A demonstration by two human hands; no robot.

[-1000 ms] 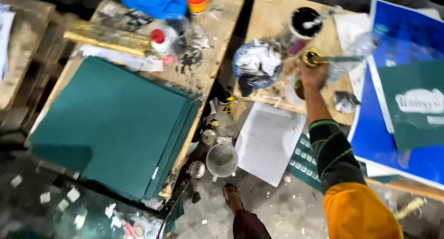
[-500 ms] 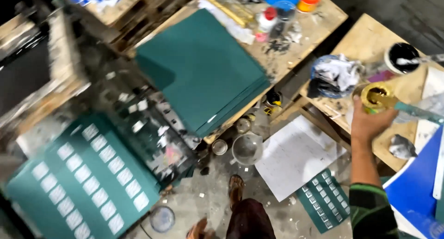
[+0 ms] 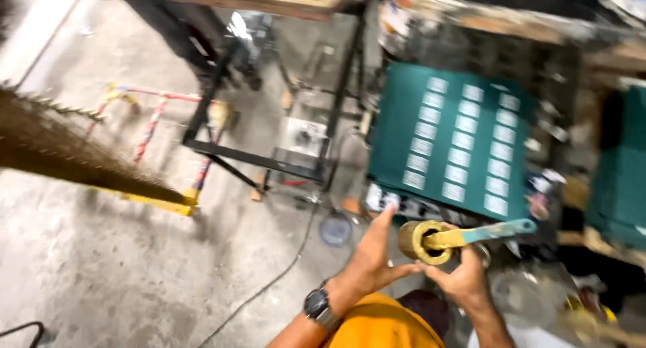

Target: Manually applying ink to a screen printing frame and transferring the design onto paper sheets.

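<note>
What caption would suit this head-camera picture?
Two hands hold a small yellow-smeared can and spatula above green printed sheets.

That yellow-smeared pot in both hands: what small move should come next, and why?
Probably steady the small pot with the left hand first: a blue-handled spatula coated in yellow ink sticks out of it sideways, the right hand grips from below, and bare floor lies underneath.

Just above the grip I see a green sheet [image 3: 454, 143] printed with rows of pale labels. Left of it stands a black metal frame [image 3: 262, 156] on grey concrete floor [image 3: 101, 281]; a cable [image 3: 269, 281] trails nearby. Right, another green stack [image 3: 622, 173].
</note>
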